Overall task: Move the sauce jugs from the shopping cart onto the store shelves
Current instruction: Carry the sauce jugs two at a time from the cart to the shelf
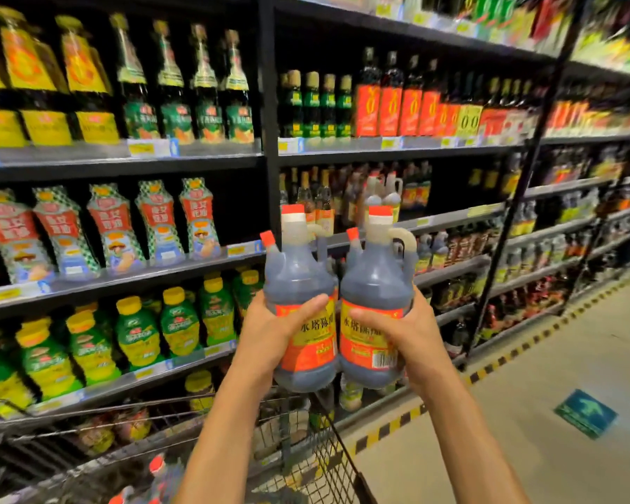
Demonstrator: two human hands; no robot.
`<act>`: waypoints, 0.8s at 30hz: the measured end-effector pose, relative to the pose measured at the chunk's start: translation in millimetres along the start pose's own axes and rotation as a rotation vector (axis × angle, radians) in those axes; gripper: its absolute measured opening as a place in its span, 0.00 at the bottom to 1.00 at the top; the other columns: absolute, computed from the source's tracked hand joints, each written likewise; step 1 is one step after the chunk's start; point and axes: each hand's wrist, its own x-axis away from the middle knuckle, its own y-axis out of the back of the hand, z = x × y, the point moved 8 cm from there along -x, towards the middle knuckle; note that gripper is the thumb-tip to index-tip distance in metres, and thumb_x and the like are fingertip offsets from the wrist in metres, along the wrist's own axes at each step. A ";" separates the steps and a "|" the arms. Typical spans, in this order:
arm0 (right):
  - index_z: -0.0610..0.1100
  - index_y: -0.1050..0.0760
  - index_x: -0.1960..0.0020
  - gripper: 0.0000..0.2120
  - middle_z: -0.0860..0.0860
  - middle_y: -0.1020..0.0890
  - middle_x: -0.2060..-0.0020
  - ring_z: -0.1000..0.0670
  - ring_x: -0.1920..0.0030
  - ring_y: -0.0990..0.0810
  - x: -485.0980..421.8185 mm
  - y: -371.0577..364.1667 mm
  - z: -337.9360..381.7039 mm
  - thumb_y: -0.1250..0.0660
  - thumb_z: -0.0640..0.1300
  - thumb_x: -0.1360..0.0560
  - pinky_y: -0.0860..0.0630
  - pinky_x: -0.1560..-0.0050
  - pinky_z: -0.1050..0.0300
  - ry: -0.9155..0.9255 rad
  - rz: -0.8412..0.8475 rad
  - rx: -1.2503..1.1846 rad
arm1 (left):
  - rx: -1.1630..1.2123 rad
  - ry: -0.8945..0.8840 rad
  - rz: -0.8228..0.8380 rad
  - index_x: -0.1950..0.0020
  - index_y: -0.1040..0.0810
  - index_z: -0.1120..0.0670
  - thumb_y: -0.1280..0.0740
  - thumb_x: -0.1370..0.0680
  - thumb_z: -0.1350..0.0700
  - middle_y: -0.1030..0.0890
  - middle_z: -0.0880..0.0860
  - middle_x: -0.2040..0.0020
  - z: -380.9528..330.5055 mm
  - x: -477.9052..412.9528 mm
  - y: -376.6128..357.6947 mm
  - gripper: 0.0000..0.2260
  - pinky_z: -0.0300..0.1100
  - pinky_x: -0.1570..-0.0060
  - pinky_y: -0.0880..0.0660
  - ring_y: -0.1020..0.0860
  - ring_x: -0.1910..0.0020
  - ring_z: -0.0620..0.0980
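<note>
Jugs of dark sauce, two in all, are held upright side by side in front of the shelving, clear of the shopping cart (328,463) below and not yet on any shelf. The left jug (299,271) sits in the left hand (270,332), and the right jug (375,278) in the right hand (408,332). Each hand is wrapped round the belly of its jug, with the thumb lying across the front label and the fingers curling out of sight behind.

Gripping low on the body rather than by the looped handle probably keeps a full, heavy jug from swinging. The two jugs touch, which likely steadies the pair.

Each jug has two red tops, a main cap and a smaller side spout. They are raised toward the middle shelf (448,216), where matching jugs (391,191) stand; I make out two, though blur may hide more. That looks like the intended spot.

In the cart, a few red caps (156,463) suggest more jugs waiting, but they are too smeared to count.
</note>
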 end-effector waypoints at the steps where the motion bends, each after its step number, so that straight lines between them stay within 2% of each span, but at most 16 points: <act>1: 0.42 0.27 0.35 0.40 0.44 0.16 0.45 0.42 0.48 0.15 0.2 12.2 2.1 0.18 0.44 0.45 0.19 0.46 0.38 -0.001 -0.010 -0.010 | -0.014 -0.004 0.005 0.53 0.16 0.42 0.20 0.37 0.52 0.13 0.50 0.53 1.0 -0.8 -12.1 0.15 0.40 0.63 0.20 0.14 0.55 0.50; 3: 0.44 0.26 0.35 0.39 0.45 0.15 0.46 0.44 0.49 0.14 0.2 36.0 6.5 0.15 0.41 0.44 0.17 0.50 0.43 0.005 -0.003 -0.023 | -0.034 -0.020 0.016 0.53 0.16 0.40 0.18 0.38 0.52 0.13 0.49 0.54 3.2 -2.5 -37.6 0.16 0.39 0.63 0.20 0.14 0.56 0.49; 5: 0.45 0.25 0.36 0.37 0.46 0.14 0.46 0.44 0.50 0.14 -2.3 61.6 8.9 0.17 0.41 0.42 0.16 0.52 0.45 0.007 0.011 -0.019 | -0.051 -0.015 0.016 0.48 0.17 0.44 0.17 0.40 0.50 0.14 0.50 0.52 9.6 -4.2 -64.4 0.22 0.44 0.60 0.19 0.14 0.55 0.51; 7: 0.44 0.27 0.34 0.40 0.46 0.15 0.45 0.43 0.49 0.14 -5.7 91.4 10.0 0.15 0.42 0.43 0.17 0.49 0.41 -0.007 -0.007 -0.018 | -0.066 0.009 -0.001 0.41 0.21 0.51 0.18 0.43 0.45 0.14 0.52 0.49 17.5 -5.3 -92.9 0.34 0.52 0.55 0.19 0.15 0.52 0.52; 9: 0.44 0.28 0.33 0.41 0.46 0.15 0.45 0.44 0.49 0.14 -11.1 123.2 11.6 0.15 0.43 0.43 0.18 0.48 0.39 -0.011 -0.016 -0.015 | -0.072 0.017 -0.022 0.38 0.23 0.54 0.18 0.46 0.43 0.15 0.52 0.48 25.8 -9.3 -122.2 0.39 0.52 0.54 0.19 0.15 0.51 0.52; 14: 0.45 0.28 0.34 0.39 0.46 0.15 0.45 0.44 0.50 0.14 -30.7 202.3 16.2 0.17 0.43 0.43 0.17 0.51 0.43 -0.003 -0.030 0.005 | -0.118 0.027 -0.047 0.39 0.24 0.53 0.16 0.46 0.44 0.15 0.50 0.48 44.3 -23.6 -197.6 0.39 0.48 0.55 0.19 0.15 0.52 0.49; 18: 0.47 0.27 0.35 0.38 0.48 0.15 0.46 0.46 0.51 0.13 -53.0 247.9 17.8 0.16 0.43 0.42 0.16 0.57 0.50 0.002 -0.032 -0.022 | -0.124 0.026 -0.039 0.39 0.23 0.51 0.18 0.50 0.38 0.15 0.49 0.48 51.3 -37.8 -246.2 0.42 0.46 0.57 0.19 0.15 0.53 0.47; 21: 0.48 0.27 0.36 0.37 0.49 0.15 0.46 0.48 0.51 0.13 -71.8 272.2 16.2 0.16 0.43 0.41 0.17 0.59 0.55 0.000 -0.052 -0.034 | -0.128 0.023 -0.022 0.41 0.23 0.47 0.18 0.53 0.34 0.14 0.44 0.51 52.8 -53.6 -273.8 0.44 0.41 0.60 0.19 0.15 0.55 0.44; 24: 0.49 0.27 0.37 0.38 0.50 0.15 0.47 0.49 0.52 0.13 -94.7 289.0 13.3 0.15 0.45 0.43 0.17 0.60 0.57 0.006 -0.069 -0.056 | -0.139 0.039 -0.001 0.38 0.24 0.48 0.17 0.49 0.39 0.15 0.46 0.48 58.7 -75.1 -295.0 0.42 0.48 0.56 0.19 0.15 0.52 0.47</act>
